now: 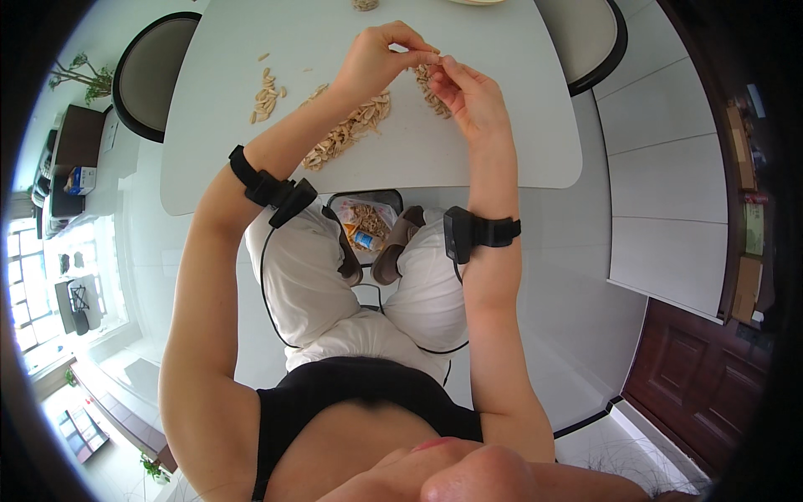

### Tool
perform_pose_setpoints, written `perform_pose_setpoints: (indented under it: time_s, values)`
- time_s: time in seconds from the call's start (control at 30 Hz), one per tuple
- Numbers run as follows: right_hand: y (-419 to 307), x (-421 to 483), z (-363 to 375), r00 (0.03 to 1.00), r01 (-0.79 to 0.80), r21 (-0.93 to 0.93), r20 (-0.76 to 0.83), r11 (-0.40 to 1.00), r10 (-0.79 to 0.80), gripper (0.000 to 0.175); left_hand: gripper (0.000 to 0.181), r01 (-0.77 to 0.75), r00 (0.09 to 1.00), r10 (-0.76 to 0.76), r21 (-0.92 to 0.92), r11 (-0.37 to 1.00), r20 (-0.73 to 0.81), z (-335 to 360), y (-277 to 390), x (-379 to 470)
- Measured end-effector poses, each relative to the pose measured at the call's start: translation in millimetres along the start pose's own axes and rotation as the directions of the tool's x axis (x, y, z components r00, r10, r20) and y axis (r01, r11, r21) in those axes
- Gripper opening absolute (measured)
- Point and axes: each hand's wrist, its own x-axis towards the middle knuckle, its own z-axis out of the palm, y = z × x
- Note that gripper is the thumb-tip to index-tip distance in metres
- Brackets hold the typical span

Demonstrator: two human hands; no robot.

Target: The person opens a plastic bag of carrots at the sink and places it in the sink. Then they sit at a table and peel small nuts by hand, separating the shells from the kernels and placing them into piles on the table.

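Note:
Above the far half of the table, my left hand (382, 63) and my right hand (475, 97) meet at the fingertips. Thumb and forefinger of each are pinched together on what looks like one small pale seed, mostly hidden by the fingers. Below my left wrist lies a large heap of seeds or shells (345, 133), partly covered by the forearm. A smaller pile of seeds (430, 94) sits just beside my right fingers, partly behind them. Further left is a small loose group of pale seeds (266, 97).
The white table (420, 157) has rounded corners. A waste bin (367, 219) holding shells and a small bottle stands on the floor between my feet. A round object (364, 4) and a bowl or plate rim (480, 2) are at the far edge. Chairs (154, 75) flank the table.

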Motion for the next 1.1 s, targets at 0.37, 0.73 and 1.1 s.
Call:
perform_pose_setpoints:
  time_s: [0.37, 0.73, 1.1]
  values:
    - [-12.3, -1.1, -7.1, 0.909, 0.199, -0.518, -0.219, 0.832, -0.354, 0.021, 0.012, -0.2, 0.972, 0.113, 0.476, 0.856, 0.205, 1.5, -23.0, 23.3]
    - [48.0, -13.1, 49.0, 0.911, 0.404, -0.8, 0.307, 0.443, -0.277, 0.025, 0.02, -0.158, 0.969, 0.011, 0.586, 0.794, 0.247, -93.9, -20.5, -55.1]
    - [42.3, -21.7, 67.6, 0.879, 0.446, -0.788, 0.296, 0.424, -0.374, 0.009, 0.017, 0.314, 0.949, -0.195, 0.81, 0.496, -0.248, -190.1, -134.7, -44.6]
